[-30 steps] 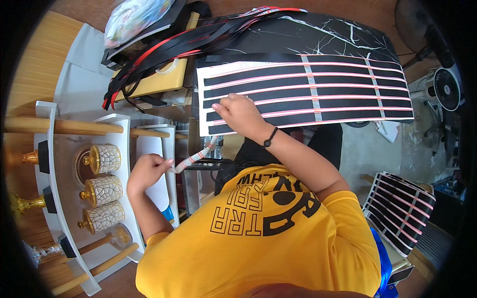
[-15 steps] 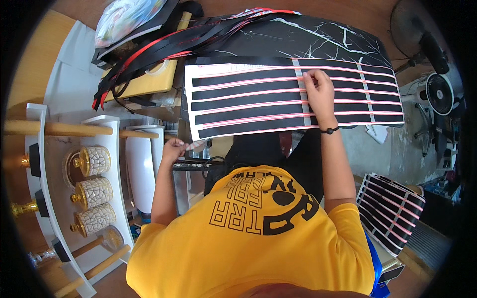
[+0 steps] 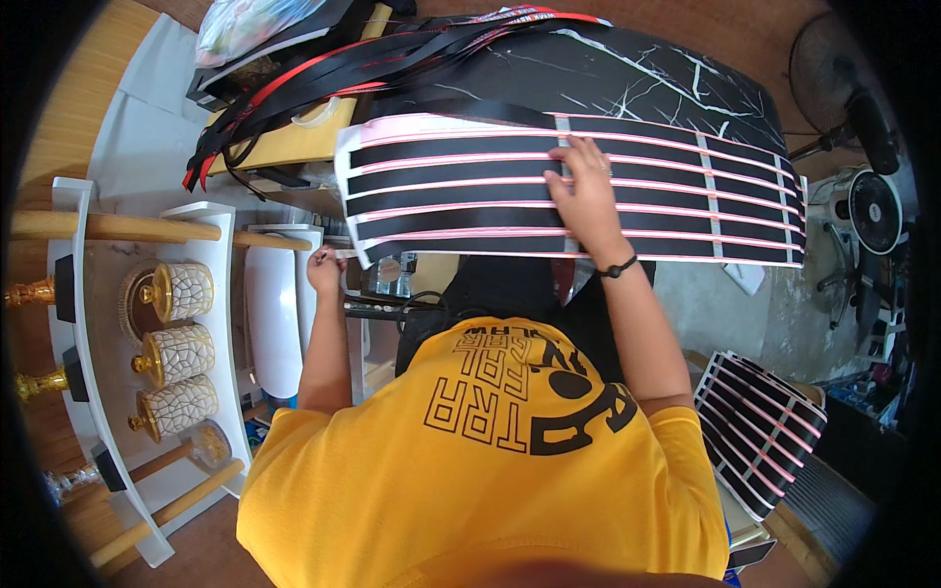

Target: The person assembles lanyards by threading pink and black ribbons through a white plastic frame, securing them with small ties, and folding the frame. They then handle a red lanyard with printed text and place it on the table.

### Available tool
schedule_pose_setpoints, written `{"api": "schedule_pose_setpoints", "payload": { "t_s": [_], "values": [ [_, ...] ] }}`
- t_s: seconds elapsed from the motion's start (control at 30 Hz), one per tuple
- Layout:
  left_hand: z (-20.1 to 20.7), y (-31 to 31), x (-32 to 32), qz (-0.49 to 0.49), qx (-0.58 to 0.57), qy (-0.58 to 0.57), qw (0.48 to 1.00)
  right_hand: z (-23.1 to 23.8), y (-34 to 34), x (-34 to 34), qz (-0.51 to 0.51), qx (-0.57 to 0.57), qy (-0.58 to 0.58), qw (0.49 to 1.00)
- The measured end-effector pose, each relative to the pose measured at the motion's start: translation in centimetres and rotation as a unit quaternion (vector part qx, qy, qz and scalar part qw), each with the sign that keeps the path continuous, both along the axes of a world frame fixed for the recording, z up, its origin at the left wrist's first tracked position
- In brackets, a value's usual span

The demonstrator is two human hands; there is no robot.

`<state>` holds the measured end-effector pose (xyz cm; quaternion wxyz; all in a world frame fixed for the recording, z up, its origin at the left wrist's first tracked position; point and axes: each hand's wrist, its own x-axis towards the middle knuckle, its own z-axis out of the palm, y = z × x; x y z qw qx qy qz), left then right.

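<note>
A long sheet [image 3: 453, 183] with black bands between pink-and-white lines lies on the dark marbled tabletop [image 3: 667, 83]. Grey tape strips [image 3: 713, 186] cross its bands. My right hand [image 3: 585, 201], a dark bracelet at its wrist, rests on the sheet beside one of these strips, palm down and fingers spread. Off the sheet's lower left corner, my left hand [image 3: 325, 271] is closed in a pinch. Between its fingers and that corner runs a short, thin pale strip [image 3: 342, 253]; its exact kind is too small to tell.
Black and red straps [image 3: 294, 88] pile up at the table's back left. A white shelf [image 3: 221, 323] with patterned jars [image 3: 181, 348] stands at left. More banded sheets [image 3: 763, 431] lie stacked at lower right. A fan [image 3: 872, 201] is at far right.
The sheet has shifted left and its left end has turned slightly upward. My right hand has gone from pinched fingers to spread on the sheet. My left hand has moved up and left.
</note>
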<state>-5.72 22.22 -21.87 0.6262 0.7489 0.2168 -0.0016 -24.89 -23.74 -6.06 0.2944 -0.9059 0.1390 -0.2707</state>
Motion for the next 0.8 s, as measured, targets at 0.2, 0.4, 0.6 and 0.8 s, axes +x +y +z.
{"api": "schedule_pose_setpoints", "payload": {
  "t_s": [0.2,0.4,0.6,0.8],
  "values": [
    [3.5,4.7,4.0,-0.069,0.331,0.075,0.938,0.7,3.4,1.0,0.050,0.011,0.018,0.999],
    [16.3,-0.5,4.6,-0.170,0.246,-0.069,0.952,0.8,3.1,0.6,0.077,-0.006,0.004,0.997],
    [17.8,-9.7,3.6,-0.272,0.059,0.029,0.960,0.8,3.1,0.3,0.077,-0.006,0.015,0.997],
    [15.5,-7.7,3.0,-0.239,0.028,0.129,0.962,1.1,2.8,-0.7,0.114,0.026,0.022,0.993]
  ]
}}
